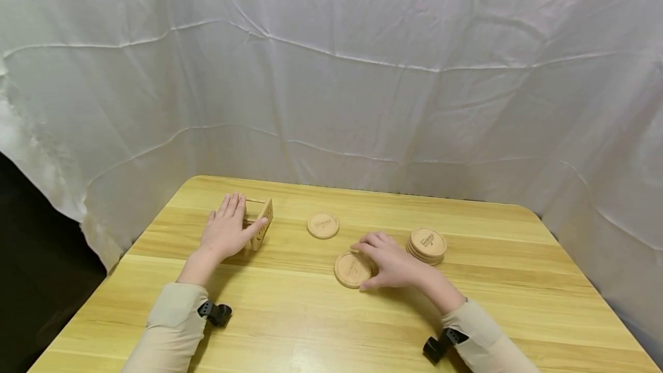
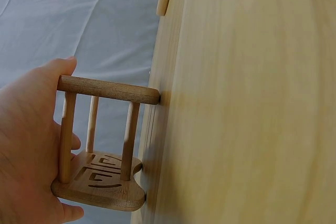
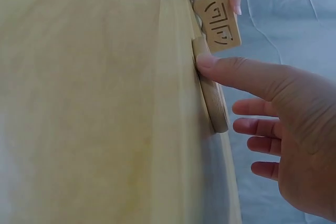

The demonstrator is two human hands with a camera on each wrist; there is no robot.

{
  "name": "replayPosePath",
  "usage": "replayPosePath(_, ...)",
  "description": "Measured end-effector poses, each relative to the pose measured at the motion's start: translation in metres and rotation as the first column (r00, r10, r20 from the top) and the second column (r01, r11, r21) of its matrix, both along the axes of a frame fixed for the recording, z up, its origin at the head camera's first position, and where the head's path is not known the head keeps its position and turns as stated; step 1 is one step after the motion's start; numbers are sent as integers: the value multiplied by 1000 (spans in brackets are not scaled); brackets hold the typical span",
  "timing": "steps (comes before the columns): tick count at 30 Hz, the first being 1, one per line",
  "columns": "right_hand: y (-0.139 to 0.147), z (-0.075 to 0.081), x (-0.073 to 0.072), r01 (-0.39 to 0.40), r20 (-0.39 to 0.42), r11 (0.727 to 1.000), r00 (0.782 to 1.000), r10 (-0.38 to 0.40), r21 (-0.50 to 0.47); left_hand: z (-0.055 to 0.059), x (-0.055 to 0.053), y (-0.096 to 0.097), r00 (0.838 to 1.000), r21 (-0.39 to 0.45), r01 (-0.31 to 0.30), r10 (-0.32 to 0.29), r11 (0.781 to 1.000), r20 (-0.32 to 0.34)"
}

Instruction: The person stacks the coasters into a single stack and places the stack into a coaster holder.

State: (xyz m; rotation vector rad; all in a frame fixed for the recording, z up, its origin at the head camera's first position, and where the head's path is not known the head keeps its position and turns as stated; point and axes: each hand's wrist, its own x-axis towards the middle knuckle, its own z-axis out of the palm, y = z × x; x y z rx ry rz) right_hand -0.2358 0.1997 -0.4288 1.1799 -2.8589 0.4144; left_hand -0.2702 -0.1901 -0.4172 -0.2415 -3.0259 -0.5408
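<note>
My left hand (image 1: 226,233) holds a small wooden coaster holder (image 2: 102,177) with slotted end panels and round posts. Its thumb rests along the right panel, and the other fingers reach over the far side. Below my right hand (image 1: 392,262) lies a round wooden coaster (image 1: 352,270) with dark print on it. The right thumb overlaps the coaster's rim in the right wrist view, while the four loosely bent fingers (image 3: 257,127) show apart from it. Farther back, a second round coaster (image 1: 323,225) lies flat between the two hands.
A stack of several like coasters (image 1: 427,244) stands just right of the right hand. Everything rests on a light wood-grain table (image 1: 290,327) with rounded back corners. A pale curtain (image 1: 331,102) hangs behind its back edge.
</note>
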Motion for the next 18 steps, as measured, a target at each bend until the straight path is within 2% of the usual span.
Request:
replayPosePath(8, -2, 2, -3, 5, 96, 1000, 995, -7, 29, 0, 1, 1, 1000, 2, 1, -1, 1000, -3)
replayPosePath(18, -3, 2, -2, -11, 107, 1000, 994, 9, 24, 2, 2, 1, 1000, 8, 1, -1, 1000, -5)
